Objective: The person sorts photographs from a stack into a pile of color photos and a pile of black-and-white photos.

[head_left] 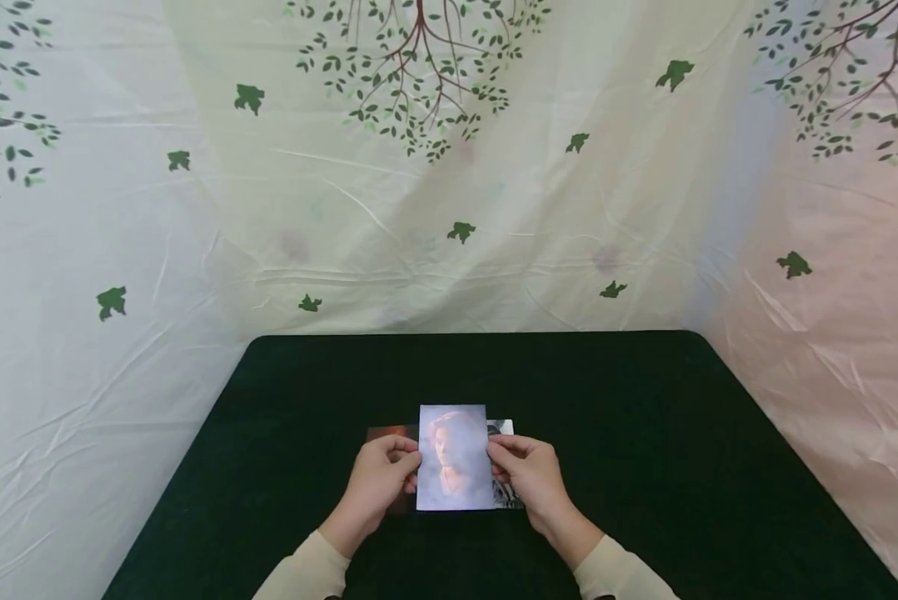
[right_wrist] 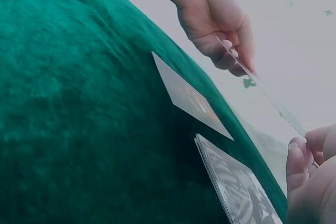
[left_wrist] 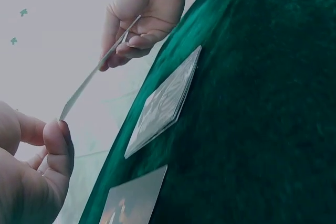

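A pale picture card (head_left: 455, 458) is aloft, side edges pinched by left hand (head_left: 377, 479) and right hand (head_left: 535, 479). Wrist views alone reveal the gap below and layers in a card stack (left_wrist: 165, 103), near a single card (left_wrist: 136, 200); green table (head_left: 629, 400) extends either side.

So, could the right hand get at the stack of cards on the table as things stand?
Probably, once it lets go: the right hand pinches one edge of the raised card, which the left hand also holds. The stack lies below, its top face uncovered.
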A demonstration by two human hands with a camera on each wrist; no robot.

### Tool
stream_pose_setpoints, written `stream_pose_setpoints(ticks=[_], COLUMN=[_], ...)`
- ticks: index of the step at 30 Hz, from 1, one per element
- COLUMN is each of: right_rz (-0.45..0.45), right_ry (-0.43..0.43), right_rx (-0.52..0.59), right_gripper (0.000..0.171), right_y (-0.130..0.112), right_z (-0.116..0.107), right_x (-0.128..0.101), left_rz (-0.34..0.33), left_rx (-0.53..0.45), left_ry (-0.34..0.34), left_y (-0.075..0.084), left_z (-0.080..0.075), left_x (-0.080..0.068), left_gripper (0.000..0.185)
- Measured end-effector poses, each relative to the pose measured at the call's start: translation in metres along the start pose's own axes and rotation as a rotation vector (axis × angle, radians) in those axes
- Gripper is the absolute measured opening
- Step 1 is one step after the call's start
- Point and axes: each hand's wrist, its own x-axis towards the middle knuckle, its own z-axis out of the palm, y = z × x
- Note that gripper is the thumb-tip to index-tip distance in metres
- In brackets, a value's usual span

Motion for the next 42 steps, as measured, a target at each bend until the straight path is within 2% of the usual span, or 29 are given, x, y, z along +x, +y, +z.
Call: stream_pose_setpoints(ticks=[8, 11, 22, 30, 36, 42], right_rz=[0.034, 0.028, 0.025, -0.015, -0.01, 0.01], right_ry=[-0.133, -0.156, -0.143, -0.12, -0.121, -0.115], right_rx=[0.002, -0.001, -0.051, -0.1, -0.085, -0.141], right_gripper=[0.029, 0.029, 0.024, 0.019, 0.015, 0.015], right_y=[0.001, 0.001, 0.009, 0.013, 0.017, 0.016], right_z=[0.012, 0.017, 0.038, 0.058, 0.071, 0.078], right_x=[-0.006, -0.007, -0.002, 0.004, 0.01, 0.011], left_rz=[-0.039, -0.042, -0.063, -0.088, -0.123, -0.145], left_rx=[0.019, 0.033, 0.086, 0.109, 0.105, 0.114], left_ry=[0.055, 0.07, 0.129, 0.134, 0.141, 0.149], left_y=[-0.004, -0.006, -0.019, -0.025, -0.032, -0.037], left_z=[-0.017, -0.021, -0.033, -0.047, -0.058, -0.064], left_x=[-0.011, -0.012, -0.012, -0.007, -0.002, 0.0], left_gripper=[0.021, 0.019, 0.017, 0.02, 0.021, 0.023])
